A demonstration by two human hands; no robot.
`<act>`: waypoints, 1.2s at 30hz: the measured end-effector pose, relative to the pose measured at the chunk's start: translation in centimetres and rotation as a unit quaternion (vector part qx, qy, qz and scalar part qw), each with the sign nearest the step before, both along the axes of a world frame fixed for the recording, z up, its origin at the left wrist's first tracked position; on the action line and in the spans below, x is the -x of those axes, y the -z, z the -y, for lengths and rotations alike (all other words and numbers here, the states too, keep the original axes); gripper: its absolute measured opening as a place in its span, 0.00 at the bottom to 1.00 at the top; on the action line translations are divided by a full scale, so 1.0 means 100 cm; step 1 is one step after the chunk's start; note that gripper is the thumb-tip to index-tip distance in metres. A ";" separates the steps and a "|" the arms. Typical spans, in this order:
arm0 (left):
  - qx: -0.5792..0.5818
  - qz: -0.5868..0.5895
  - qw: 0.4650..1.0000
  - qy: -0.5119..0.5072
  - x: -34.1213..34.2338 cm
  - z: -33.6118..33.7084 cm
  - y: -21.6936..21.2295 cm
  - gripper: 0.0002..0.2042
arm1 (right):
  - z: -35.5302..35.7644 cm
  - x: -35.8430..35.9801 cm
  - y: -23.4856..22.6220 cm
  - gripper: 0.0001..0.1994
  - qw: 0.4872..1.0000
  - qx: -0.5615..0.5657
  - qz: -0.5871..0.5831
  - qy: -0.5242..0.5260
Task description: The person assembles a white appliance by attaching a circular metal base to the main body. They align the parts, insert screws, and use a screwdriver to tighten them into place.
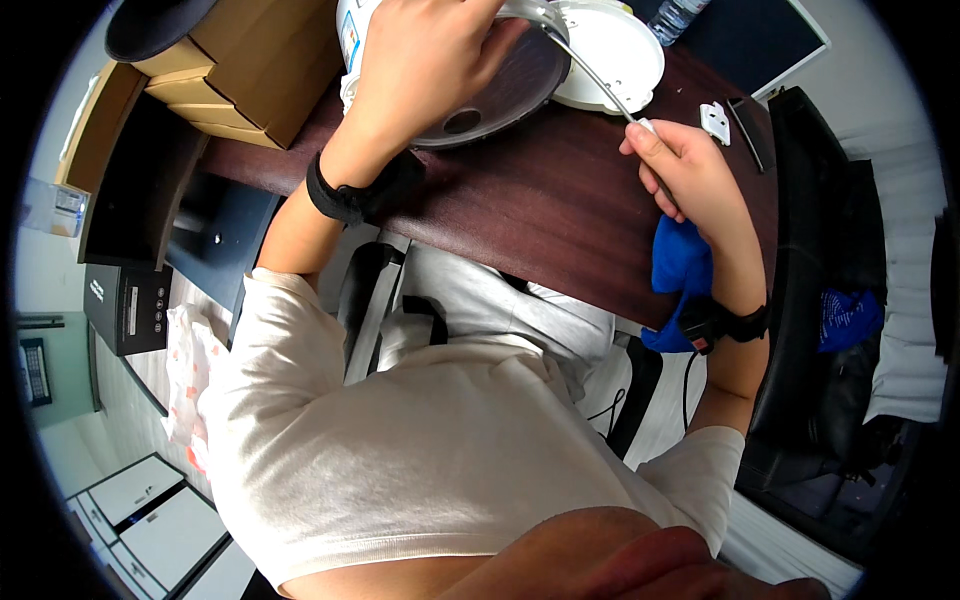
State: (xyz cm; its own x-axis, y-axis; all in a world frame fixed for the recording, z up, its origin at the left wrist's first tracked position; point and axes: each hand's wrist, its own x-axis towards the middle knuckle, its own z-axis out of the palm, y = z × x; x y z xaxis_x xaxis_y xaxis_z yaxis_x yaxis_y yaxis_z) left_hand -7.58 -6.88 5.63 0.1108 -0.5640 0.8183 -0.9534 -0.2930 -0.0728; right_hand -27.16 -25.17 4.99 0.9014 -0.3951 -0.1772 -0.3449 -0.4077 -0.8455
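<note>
My left hand (420,60) grips the top of a white round appliance (352,40) and steadies it on the dark wooden table (540,200). The appliance's grey round inner plate (500,95) faces me, and its white lid (610,45) lies open behind. My right hand (685,170) is closed around the white handle of a long thin screwdriver (590,75). The metal shaft slants up and left to the rim of the grey plate. A blue cloth (680,265) lies under my right wrist at the table's edge. Both wrists wear black bands.
Stacked cardboard boxes (250,70) stand at the left of the table. A small white part (715,120) and a thin black stick (748,130) lie right of my right hand. A water bottle (675,15) stands at the back. A black chair (830,300) is on the right.
</note>
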 end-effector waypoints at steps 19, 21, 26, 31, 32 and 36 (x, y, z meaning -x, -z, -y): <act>-0.037 -0.025 0.999 -0.008 -0.001 -0.001 -0.005 0.14 | -0.013 -0.003 0.018 0.24 0.935 -0.353 0.014 -0.027; -0.095 -0.100 0.990 -0.042 0.003 -0.005 -0.006 0.18 | -0.010 -0.004 0.019 0.24 0.936 -0.348 0.014 -0.039; 0.040 0.036 0.997 -0.053 -0.008 -0.007 0.014 0.16 | -0.003 0.000 0.029 0.23 0.949 -0.310 0.028 -0.052; 0.097 0.015 0.994 -0.041 -0.011 -0.023 0.019 0.16 | 0.003 0.016 0.045 0.22 0.955 -0.289 0.050 -0.031; 0.105 -0.001 0.994 -0.036 -0.010 -0.026 0.021 0.15 | 0.003 0.018 0.048 0.22 0.956 -0.288 0.049 -0.025; 0.150 -0.072 0.986 0.023 -0.015 -0.038 0.030 0.14 | 0.002 0.024 0.056 0.20 0.962 -0.268 0.048 -0.006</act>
